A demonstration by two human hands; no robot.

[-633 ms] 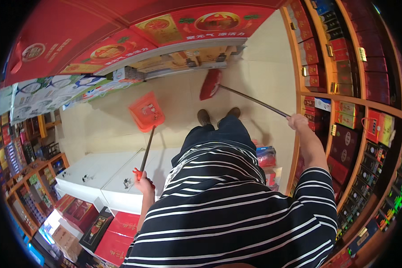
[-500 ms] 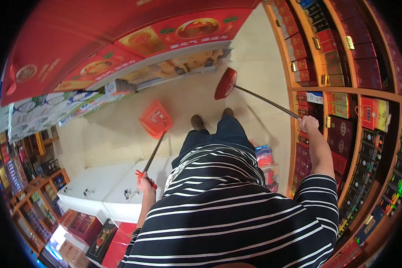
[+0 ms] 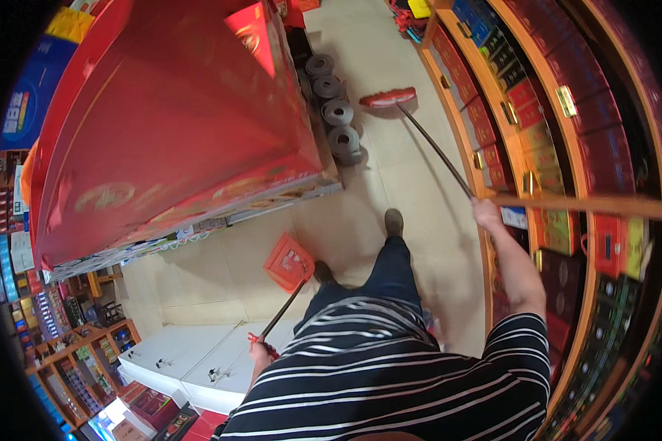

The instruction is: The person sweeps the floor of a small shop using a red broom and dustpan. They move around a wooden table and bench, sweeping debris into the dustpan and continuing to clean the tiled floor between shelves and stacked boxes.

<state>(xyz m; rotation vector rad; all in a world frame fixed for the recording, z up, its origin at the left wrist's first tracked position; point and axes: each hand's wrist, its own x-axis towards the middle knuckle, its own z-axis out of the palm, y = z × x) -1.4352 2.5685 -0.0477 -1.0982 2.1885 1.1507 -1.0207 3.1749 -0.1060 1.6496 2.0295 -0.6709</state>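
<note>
My right hand (image 3: 487, 214) is closed round the dark handle of a broom (image 3: 390, 98), whose red head rests on the pale floor ahead and to the right. The handle slants from my hand up to the broom head. My left hand (image 3: 262, 351) grips the handle of an orange-red dustpan (image 3: 290, 263). The pan lies near the floor, just left of my shoe, with its dark handle running back to my fist. No litter can be made out in the pan.
A big red display stack (image 3: 176, 125) fills the far left. Several grey rolls (image 3: 338, 112) stand along its right side. Wooden shelves (image 3: 522, 140) packed with boxes line the right. White cabinets (image 3: 191, 360) sit at lower left. Beige tiled floor (image 3: 360, 198) runs between.
I have stepped forward and turned, and the grey rolls have come into view beside the display. The broom head has swung to lie more crosswise. The dustpan now lies closer to my feet.
</note>
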